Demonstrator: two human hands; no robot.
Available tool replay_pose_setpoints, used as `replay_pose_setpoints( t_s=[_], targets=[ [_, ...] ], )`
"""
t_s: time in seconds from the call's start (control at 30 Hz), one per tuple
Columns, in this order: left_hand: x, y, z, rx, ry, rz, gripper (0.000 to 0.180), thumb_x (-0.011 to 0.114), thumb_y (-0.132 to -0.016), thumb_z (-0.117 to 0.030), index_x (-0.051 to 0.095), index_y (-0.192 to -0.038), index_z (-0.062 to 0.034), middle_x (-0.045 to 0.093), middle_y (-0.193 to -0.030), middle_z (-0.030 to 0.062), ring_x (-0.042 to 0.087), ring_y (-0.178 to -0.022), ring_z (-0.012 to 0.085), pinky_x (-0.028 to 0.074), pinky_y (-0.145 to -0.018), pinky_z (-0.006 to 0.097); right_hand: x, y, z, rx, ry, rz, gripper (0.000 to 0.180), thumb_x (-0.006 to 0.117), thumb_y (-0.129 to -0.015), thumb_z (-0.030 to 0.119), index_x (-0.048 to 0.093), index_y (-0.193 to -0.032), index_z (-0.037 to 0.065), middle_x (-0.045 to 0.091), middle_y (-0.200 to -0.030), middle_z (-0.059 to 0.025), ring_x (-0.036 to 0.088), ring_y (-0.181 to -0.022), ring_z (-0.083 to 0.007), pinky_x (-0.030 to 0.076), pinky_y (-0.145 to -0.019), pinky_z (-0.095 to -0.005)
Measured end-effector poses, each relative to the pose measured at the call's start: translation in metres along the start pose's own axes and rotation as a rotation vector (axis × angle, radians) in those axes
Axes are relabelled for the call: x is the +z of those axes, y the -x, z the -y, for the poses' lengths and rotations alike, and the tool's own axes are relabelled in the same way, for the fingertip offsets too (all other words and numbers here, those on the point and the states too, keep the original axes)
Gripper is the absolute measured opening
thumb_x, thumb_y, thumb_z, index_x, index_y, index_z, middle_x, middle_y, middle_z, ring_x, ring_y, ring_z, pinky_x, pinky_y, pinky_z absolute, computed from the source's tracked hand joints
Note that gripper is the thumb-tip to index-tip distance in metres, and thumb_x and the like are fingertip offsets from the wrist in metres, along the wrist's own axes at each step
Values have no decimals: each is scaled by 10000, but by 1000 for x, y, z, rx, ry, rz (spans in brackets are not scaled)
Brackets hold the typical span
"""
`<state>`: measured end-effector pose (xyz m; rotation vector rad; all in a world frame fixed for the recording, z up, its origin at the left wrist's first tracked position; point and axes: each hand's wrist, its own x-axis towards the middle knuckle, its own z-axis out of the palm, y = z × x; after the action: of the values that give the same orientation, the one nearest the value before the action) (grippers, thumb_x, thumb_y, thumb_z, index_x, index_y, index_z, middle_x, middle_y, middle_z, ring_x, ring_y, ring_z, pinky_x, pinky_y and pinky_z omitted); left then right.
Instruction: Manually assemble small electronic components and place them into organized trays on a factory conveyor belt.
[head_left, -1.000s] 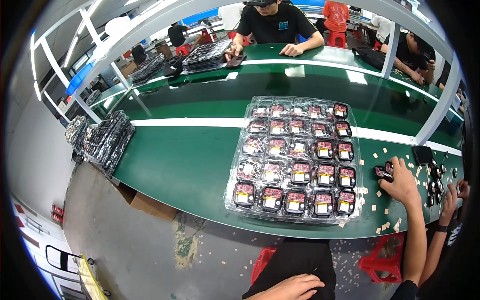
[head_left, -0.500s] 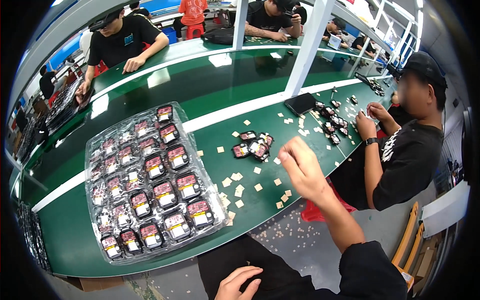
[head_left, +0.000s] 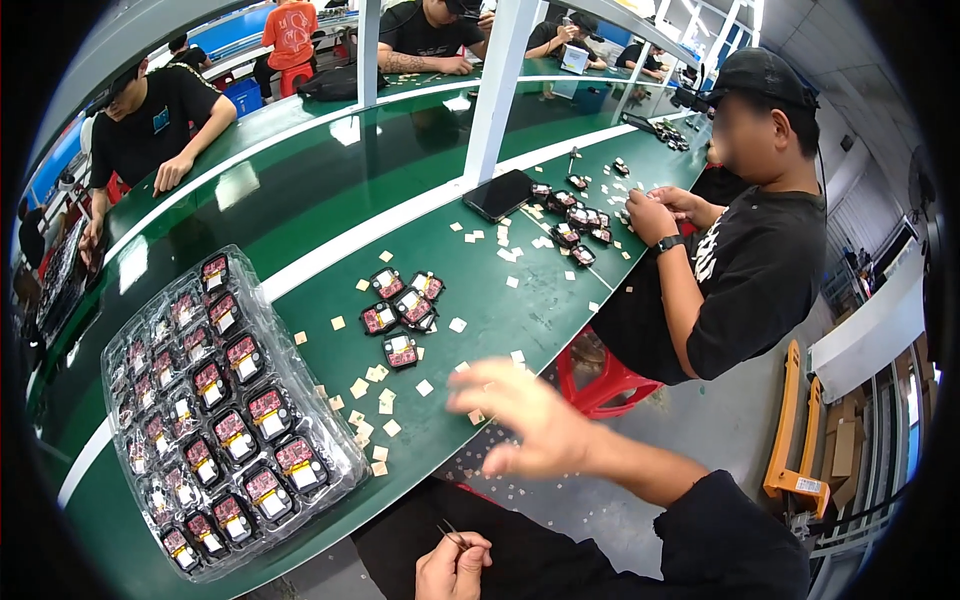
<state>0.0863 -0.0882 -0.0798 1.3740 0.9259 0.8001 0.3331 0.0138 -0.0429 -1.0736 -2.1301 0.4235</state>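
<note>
My right hand (head_left: 525, 418) is held above the green table's near edge, open, fingers spread and blurred, nothing seen in it. Low in the view, over my dark trousers, my left hand (head_left: 453, 568) pinches thin metal tweezers (head_left: 452, 534), tips pointing up. Left of my right hand lies a small black-cased unit (head_left: 400, 350) with a red circuit board and white block. Just beyond it several similar units (head_left: 411, 306) lie in a loose cluster. A clear plastic tray (head_left: 345, 462) at the left carries rows of the same units.
Small pale square pieces (head_left: 375, 373) are scattered over the green tabletop (head_left: 330, 280) and floor. A black phone (head_left: 500, 194) lies by a white post (head_left: 492, 110). At right a co-worker (head_left: 750, 240) handles something small near more units (head_left: 580, 218). A red stool (head_left: 590, 380) stands below.
The view has swung right, shifting tray and cluster leftward. My right hand has opened from a curled shape. A unit now lies on the cluster's near side. Tweezers now show in my left hand.
</note>
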Motion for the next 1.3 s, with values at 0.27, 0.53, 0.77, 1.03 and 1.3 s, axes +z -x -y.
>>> replay_pose_setpoints(
  t_s=[0.27, 0.53, 0.77, 1.03, 1.3],
  targets=[
    [-9, 33, 40, -158, 129, -91, 181, 509, -1097, -181, 637, -1071, -56, 613, -795, -11, 500, -599, 36, 401, -530, 202, -145, -6, -208, 629, 995, -177, 1004, 755, -727, 703, 466, -1538, 186, 294, -1628, -212, 186, -1529, -479, 167, -1213, -660],
    [-11, 47, 51, -260, 235, -154, 223, 511, -1103, -219, 642, -1129, -40, 603, -812, -6, 496, -613, 40, 402, -543, 198, -166, -22, -256, 617, 644, -27, 919, 681, -807, 687, 461, -1550, 192, 391, -1592, -225, 347, -1494, -382, 223, -1215, -558],
    [-7, 45, 60, -263, 255, -166, 232, 506, -1106, -220, 641, -1137, -35, 606, -814, -3, 497, -615, 43, 408, -548, 199, -135, -8, -234, 446, 542, -119, 768, 681, -862, 600, 561, -1455, 127, 529, -1467, -187, 466, -1385, -369, 296, -1184, -490],
    [-7, 41, 59, -273, 281, -124, 240, 499, -1109, -224, 639, -1147, -32, 607, -822, 0, 500, -621, 45, 412, -556, 200, -90, -22, -189, 402, 627, -147, 777, 738, -796, 537, 565, -1438, 135, 529, -1461, -190, 473, -1373, -362, 318, -1168, -488],
    [-4, 41, 59, -256, 265, -117, 246, 514, -1106, -237, 639, -1157, -32, 610, -823, 5, 498, -625, 47, 413, -561, 201, -29, -51, -135, 262, 563, -142, 622, 673, -904, 536, 612, -1385, 147, 564, -1393, -175, 504, -1301, -360, 321, -1128, -478]
  ],
)
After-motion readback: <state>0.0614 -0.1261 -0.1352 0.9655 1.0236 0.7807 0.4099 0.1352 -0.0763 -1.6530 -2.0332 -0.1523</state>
